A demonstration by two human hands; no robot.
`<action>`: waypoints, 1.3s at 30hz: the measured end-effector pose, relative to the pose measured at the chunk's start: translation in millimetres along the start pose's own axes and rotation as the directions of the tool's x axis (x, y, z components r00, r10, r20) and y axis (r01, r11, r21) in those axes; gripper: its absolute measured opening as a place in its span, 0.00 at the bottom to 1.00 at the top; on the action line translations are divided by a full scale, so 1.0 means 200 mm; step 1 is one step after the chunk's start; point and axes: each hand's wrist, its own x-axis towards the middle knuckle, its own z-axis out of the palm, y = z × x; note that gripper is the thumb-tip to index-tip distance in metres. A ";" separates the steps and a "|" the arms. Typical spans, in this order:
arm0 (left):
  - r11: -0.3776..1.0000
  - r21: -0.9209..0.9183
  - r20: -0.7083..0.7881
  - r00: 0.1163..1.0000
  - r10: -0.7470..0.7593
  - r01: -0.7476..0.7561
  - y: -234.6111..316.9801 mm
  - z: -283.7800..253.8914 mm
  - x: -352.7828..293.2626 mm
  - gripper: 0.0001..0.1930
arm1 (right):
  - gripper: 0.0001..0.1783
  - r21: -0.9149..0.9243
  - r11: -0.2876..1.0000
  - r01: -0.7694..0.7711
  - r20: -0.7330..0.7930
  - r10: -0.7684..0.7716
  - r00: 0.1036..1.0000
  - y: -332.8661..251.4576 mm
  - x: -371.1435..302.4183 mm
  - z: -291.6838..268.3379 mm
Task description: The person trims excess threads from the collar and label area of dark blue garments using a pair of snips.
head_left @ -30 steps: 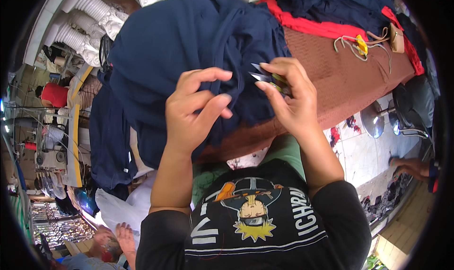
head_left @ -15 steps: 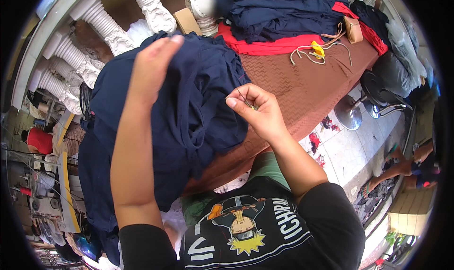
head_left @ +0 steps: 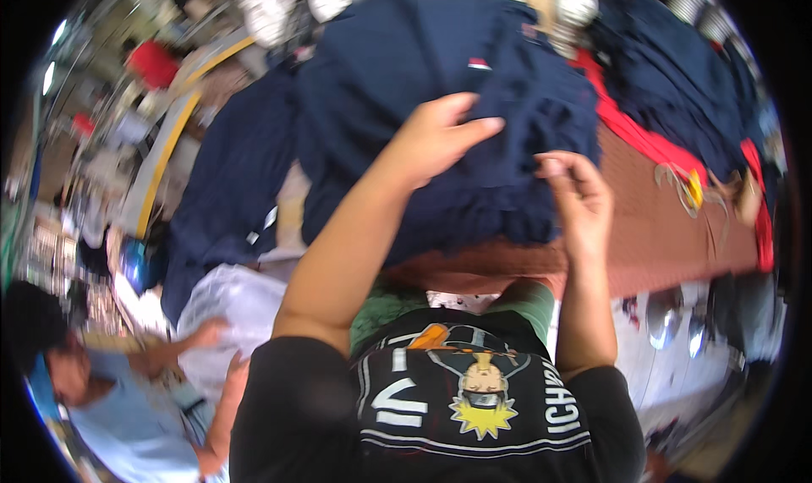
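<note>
Nearest the camera is the person's own black printed T-shirt point(head_left: 474, 398), with both forearms rising from it. To the left of the left forearm, lower down, another person in a light blue top point(head_left: 127, 424) handles a white plastic bag point(head_left: 224, 314). The left hand point(head_left: 436, 136) lies flat and spread, fingers extended, palm pressed on a navy blue garment point(head_left: 423, 85) without gripping it. The right hand point(head_left: 579, 191), just to its right, has its fingers curled and pinched at the garment's edge; whether it holds cloth cannot be told through the blur. The garment is heaped on a table with a brown cover point(head_left: 660, 229) under both hands. Beyond the right hand lie red cloth point(head_left: 630, 128) and more navy garments point(head_left: 677, 77).
</note>
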 end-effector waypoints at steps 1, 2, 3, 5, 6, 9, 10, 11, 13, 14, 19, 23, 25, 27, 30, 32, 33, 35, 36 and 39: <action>1.000 -0.008 -0.048 0.998 -0.027 0.026 0.04 0.02 0.00 0.22 | 0.07 -0.021 0.998 -0.053 -0.026 0.052 0.998 -0.04 0.02 0.02; 0.999 0.022 -0.111 0.993 0.030 -0.028 0.04 0.02 0.02 0.23 | 0.11 -0.088 0.995 -0.039 -0.045 0.035 0.998 -0.08 0.05 0.04; 0.950 0.110 -0.155 0.939 0.308 -0.293 0.00 0.03 0.07 0.23 | 0.13 -0.031 0.997 -0.077 -0.057 0.075 0.996 -0.05 0.10 0.02; 0.899 0.178 -0.184 0.884 0.429 -0.399 0.13 0.10 0.06 0.24 | 0.15 0.080 0.989 -0.127 -0.087 0.134 0.987 -0.03 0.18 -0.03; 0.847 0.311 -0.201 0.841 0.502 -0.432 0.18 0.13 0.05 0.23 | 0.13 0.153 0.974 -0.166 -0.100 0.182 0.978 -0.01 0.21 -0.07; 0.875 0.298 -0.222 0.864 0.452 -0.381 0.17 0.10 -0.03 0.17 | 0.08 0.274 0.952 -0.138 -0.128 0.178 0.976 -0.16 0.22 0.25; 0.894 0.248 -0.303 0.846 0.438 -0.374 0.14 0.08 -0.04 0.16 | 0.08 0.292 0.948 -0.126 -0.096 0.160 0.982 -0.13 0.23 0.25; 0.908 0.195 -0.377 0.826 0.419 -0.372 0.13 0.07 -0.04 0.15 | 0.09 0.309 0.944 -0.113 -0.068 0.141 0.988 -0.07 0.26 0.21; 0.785 0.342 -0.354 0.702 0.618 -0.518 0.19 0.11 -0.08 0.14 | 0.10 0.331 0.944 -0.004 -0.031 0.016 0.999 -0.03 0.27 0.07; 0.708 0.416 -0.329 0.632 0.702 -0.570 0.21 0.13 -0.13 0.13 | 0.10 0.287 0.956 0.059 -0.034 -0.051 0.998 -0.05 0.22 0.01; 0.779 0.458 -0.252 0.778 0.576 -0.428 -0.11 0.21 -0.23 0.17 | 0.05 0.129 0.990 -0.059 -0.113 0.073 0.991 0.10 -0.01 -0.12; 0.893 0.335 -0.289 0.869 0.403 -0.302 -0.21 0.25 -0.26 0.21 | 0.08 0.138 0.926 -0.352 -0.065 0.363 0.929 0.10 -0.12 -0.08; 0.938 0.288 -0.305 0.911 0.279 -0.190 -0.11 0.23 -0.27 0.25 | 0.05 0.056 0.920 -0.389 -0.026 0.391 0.920 0.04 -0.12 -0.08; 0.907 0.352 -0.287 0.896 0.339 -0.230 -0.07 0.21 -0.27 0.30 | 0.07 0.127 0.934 -0.334 0.038 0.332 0.943 0.01 -0.11 -0.05; 0.532 0.717 -0.004 0.760 0.650 -0.451 0.00 0.15 -0.20 0.30 | 0.11 0.163 0.932 -0.322 0.123 0.305 0.944 0.03 -0.10 -0.05; 0.409 0.773 0.145 0.762 0.631 -0.486 0.04 0.17 -0.16 0.27 | 0.10 0.220 0.920 -0.324 0.173 0.290 0.941 0.01 -0.11 -0.08; 0.338 0.799 0.213 0.760 0.614 -0.497 0.04 0.18 -0.14 0.26 | 0.09 0.210 0.926 -0.313 0.173 0.280 0.944 0.01 -0.12 -0.09; 0.404 0.768 0.185 0.777 0.602 -0.496 0.02 0.21 -0.12 0.22 | 0.07 0.192 0.937 -0.292 0.181 0.259 0.949 -0.01 -0.13 -0.09; 0.448 0.743 0.170 0.787 0.593 -0.497 0.00 0.22 -0.11 0.21 | 0.05 0.207 0.931 -0.302 0.188 0.265 0.946 -0.01 -0.14 -0.10; 0.441 0.737 0.131 0.747 0.651 -0.513 -0.04 0.25 -0.09 0.12 | 0.07 0.249 0.938 -0.242 0.183 0.200 0.963 -0.03 -0.16 -0.12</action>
